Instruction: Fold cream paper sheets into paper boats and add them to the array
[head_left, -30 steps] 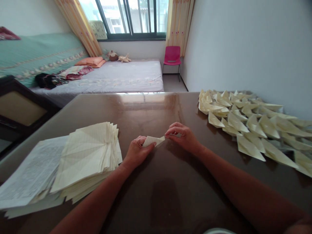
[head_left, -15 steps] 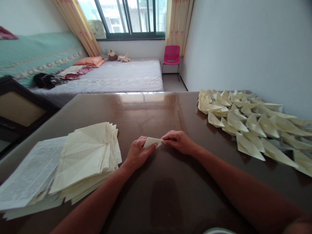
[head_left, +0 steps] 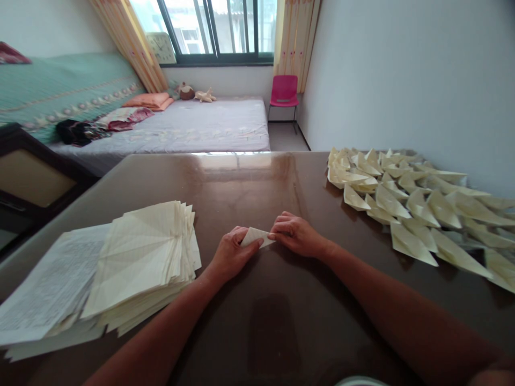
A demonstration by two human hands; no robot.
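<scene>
Folded paper piece (head_left: 256,236): small, cream, roughly triangular, located at the centre of the brown table (head_left: 257,182), low over the surface or touching it; I cannot tell which.

1. Grip state. I read the left hand (head_left: 232,255) as closed on the piece's left end, thumb and fingers pinching it. The right hand (head_left: 298,236) is curled, its fingertips clamped on the right tip. Both hands grasp the same piece; neither is free.

2. Work done. On the right side of the table, well apart from the hands, lies a spread of finished folded shapes (head_left: 410,206), pointed and overlapping, reaching to the far wall edge. I judge a large batch complete.

3. Work in hand. The held piece is already folded down to a compact form. I judge it to be at a late fold, though the exact crease is hidden by the fingers.

4. Work left. On the left sits a thick stack of creased sheets (head_left: 140,262), resting partly on printed sheets (head_left: 48,284). I judge a substantial share remains unfolded.
</scene>
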